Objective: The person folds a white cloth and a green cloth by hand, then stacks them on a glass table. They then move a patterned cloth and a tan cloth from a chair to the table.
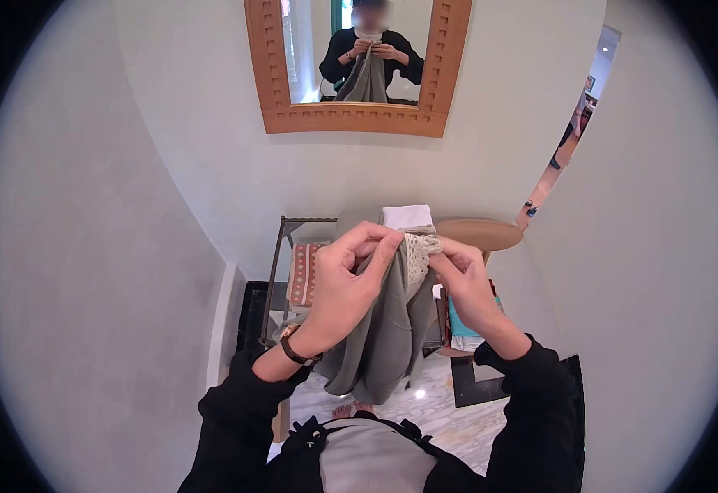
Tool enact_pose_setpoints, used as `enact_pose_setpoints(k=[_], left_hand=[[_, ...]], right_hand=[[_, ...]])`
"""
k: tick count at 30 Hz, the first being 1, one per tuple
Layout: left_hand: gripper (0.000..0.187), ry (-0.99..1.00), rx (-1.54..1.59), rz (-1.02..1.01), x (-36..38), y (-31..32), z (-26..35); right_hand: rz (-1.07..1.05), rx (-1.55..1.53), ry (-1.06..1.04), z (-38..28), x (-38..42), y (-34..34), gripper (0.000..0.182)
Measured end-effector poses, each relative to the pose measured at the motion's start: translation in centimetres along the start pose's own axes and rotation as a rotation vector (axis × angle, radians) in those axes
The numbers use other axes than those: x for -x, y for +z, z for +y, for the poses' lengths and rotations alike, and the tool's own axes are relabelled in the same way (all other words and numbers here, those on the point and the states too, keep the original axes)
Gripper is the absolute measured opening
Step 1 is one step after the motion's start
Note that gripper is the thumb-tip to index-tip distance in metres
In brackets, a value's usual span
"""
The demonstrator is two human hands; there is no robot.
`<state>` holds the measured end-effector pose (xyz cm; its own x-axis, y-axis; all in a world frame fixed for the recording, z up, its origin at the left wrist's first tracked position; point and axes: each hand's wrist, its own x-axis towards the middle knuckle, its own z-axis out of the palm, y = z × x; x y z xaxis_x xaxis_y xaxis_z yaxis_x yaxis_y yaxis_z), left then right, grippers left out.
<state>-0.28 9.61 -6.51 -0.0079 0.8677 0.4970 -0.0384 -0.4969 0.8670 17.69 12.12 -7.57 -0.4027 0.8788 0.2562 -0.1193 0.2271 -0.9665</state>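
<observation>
A grey cloth (379,329) hangs in loose folds in front of me, with a cream lace trim (418,255) along its top edge. My left hand (355,267) pinches the edge at the left end of the lace between thumb and fingers. On the other side, my right hand (462,279) is closed on the lace trim, fingertips pressed together. The two hands are a short way apart, and the lace bunches between them. The lower part of the cloth droops freely above the floor.
Behind the cloth stands a glass-topped table (281,263) with a dark frame. It bears a folded patterned textile (303,275) and a white folded cloth (407,217). A tan round-edged seat or top (482,234) and a turquoise item (463,320) are at right. A wood-framed mirror (355,122) hangs ahead.
</observation>
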Motion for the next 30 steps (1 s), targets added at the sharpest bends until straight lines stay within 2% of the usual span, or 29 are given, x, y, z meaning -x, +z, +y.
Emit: enact_pose_setpoints(k=[2,5,8,11,14,17,18,21,24,27,30], left_hand=[[0.014,0.049,-0.069,0.041,0.1,0.2,-0.5],[0.012,0.070,-0.164,0.059,0.2,0.1,-0.6],[0.010,0.035,-0.193,0.024,0.1,-0.1,-0.3],[0.011,0.019,-0.171,-0.026,0.2,-0.4,0.3],[0.021,-0.005,-0.161,-0.047,0.9,-1.2,0.3],[0.031,-0.015,-0.276,-0.332,2.1,-3.6,-0.3],[0.038,-0.094,-0.395,-0.550,2.4,-4.8,-0.8],[0.048,-0.381,-0.481,-1.098,3.9,-6.6,-2.9],[0.058,-0.340,-0.681,-1.299,7.5,-9.1,-7.3],[0.056,-0.202,-1.094,-1.417,10.3,-12.6,-7.4],[0.049,-0.028,-1.079,-1.113,11.5,-15.7,-4.6]], right_hand=[[-0.003,0.003,-0.015,0.3,0.7,0.4,0.032],[0.012,-0.258,0.044,0.7,1.2,0.7,0.032],[0.030,-0.009,-0.086,0.7,1.3,1.9,0.029],[0.067,0.060,-0.050,0.6,0.4,1.4,0.026],[0.112,0.125,-0.114,0.1,0.1,0.3,0.021],[0.152,0.113,-0.204,-0.7,0.1,-1.7,0.017],[0.165,0.128,-0.259,-0.9,0.1,-2.8,0.016],[0.245,0.166,-0.353,-1.9,0.1,-5.9,0.015],[0.386,0.228,-0.372,-2.3,-0.1,-9.7,0.017],[0.531,0.162,-0.385,-2.4,-0.9,-13.0,0.020],[0.551,0.132,-0.349,-1.9,-1.1,-16.4,0.025]])
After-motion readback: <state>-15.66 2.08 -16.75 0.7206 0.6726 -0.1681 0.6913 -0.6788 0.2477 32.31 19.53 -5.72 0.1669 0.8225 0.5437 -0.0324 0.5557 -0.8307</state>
